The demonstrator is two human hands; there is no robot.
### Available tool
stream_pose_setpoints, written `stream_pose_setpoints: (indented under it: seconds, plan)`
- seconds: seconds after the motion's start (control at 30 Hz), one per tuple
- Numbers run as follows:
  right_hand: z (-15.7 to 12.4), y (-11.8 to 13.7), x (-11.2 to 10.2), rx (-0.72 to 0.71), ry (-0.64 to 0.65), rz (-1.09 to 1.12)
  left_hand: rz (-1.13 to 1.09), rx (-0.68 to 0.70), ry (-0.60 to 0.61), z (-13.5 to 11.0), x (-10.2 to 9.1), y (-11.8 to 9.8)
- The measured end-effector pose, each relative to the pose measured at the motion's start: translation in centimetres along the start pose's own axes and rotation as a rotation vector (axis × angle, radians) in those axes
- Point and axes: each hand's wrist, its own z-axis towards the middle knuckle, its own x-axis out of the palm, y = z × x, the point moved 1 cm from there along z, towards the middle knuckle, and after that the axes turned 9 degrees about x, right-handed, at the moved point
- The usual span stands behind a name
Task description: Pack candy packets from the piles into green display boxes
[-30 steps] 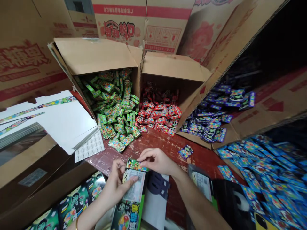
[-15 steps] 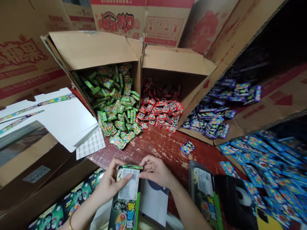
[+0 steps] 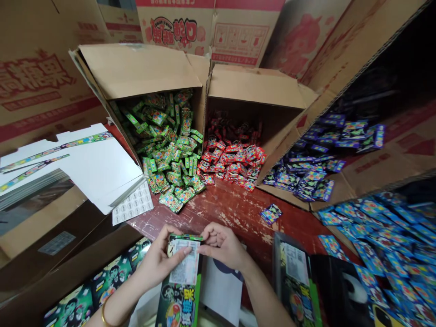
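Note:
A dark green candy box (image 3: 180, 290) with a white label stands upright between my hands at the bottom centre. My left hand (image 3: 163, 259) is wrapped round its left side, the thumb lying across the label. At the box's upper right edge, my right hand (image 3: 221, 245) has curled fingers, thumb and fingertips pinching the corner. Behind my right wrist lies a white sheet (image 3: 220, 290) with a dark printed patch. A similar candy box (image 3: 296, 286) rests to the right of my right forearm. One purple packet (image 3: 271, 214) lies alone on the table ahead.
Cartons tipped on their sides spill green packets (image 3: 173, 159), red packets (image 3: 235, 159) and purple packets (image 3: 303, 175) onto the red table (image 3: 218, 204). Blue packets (image 3: 391, 236) heap at the right. White card sheets (image 3: 98, 168), a sticker sheet (image 3: 132, 204) and filled carton (image 3: 68, 227) are left.
The view has shifted slightly, so the surroundings appear a little further right. Both hands keep their hold on the candy box, with the right fingers moved only slightly at its corner.

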Motion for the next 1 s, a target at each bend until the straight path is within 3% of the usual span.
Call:
stream_pose_setpoints:
  seconds: [0.23, 0.4, 0.5, 0.57, 0.63, 0.7, 0.83, 1.0]
  plan:
    - [-0.7, -1.4, 2.0, -0.129, -0.254, -0.086, 0.125, -0.022, 0.06, 0.2, 0.3, -0.3]
    - [-0.4, -3.4, 4.3, -0.202, -0.428, 0.001, 0.196, 0.105, -0.123, 0.5, 0.1, -0.1]
    - [-0.2, -3.0, 5.4, -0.265, -0.447, -0.078, 0.212, 0.185, -0.149, 0.6, 0.3, -0.5]
    - [-0.1, -2.1, 6.1, -0.335, -0.478, -0.124, 0.136, 0.188, -0.234, 0.4, 0.4, -0.7]
    - [-0.1, -1.3, 6.8, -0.367, -0.518, -0.098, 0.004, 0.156, -0.378, 0.0, 0.3, -0.9]
    - [-0.1, -0.8, 7.2, -0.36, -0.55, -0.05, -0.075, 0.082, -0.433, -0.5, -0.1, -1.0]
    - [0.2, -1.1, 7.0, -0.284, -0.496, -0.032, -0.056, -0.095, -0.256, -0.8, -1.5, -1.2]
    - [0.6, -2.2, 4.0, -0.072, -0.37, 0.023, -0.096, -0.224, -0.259, 0.1, -1.6, -0.7]
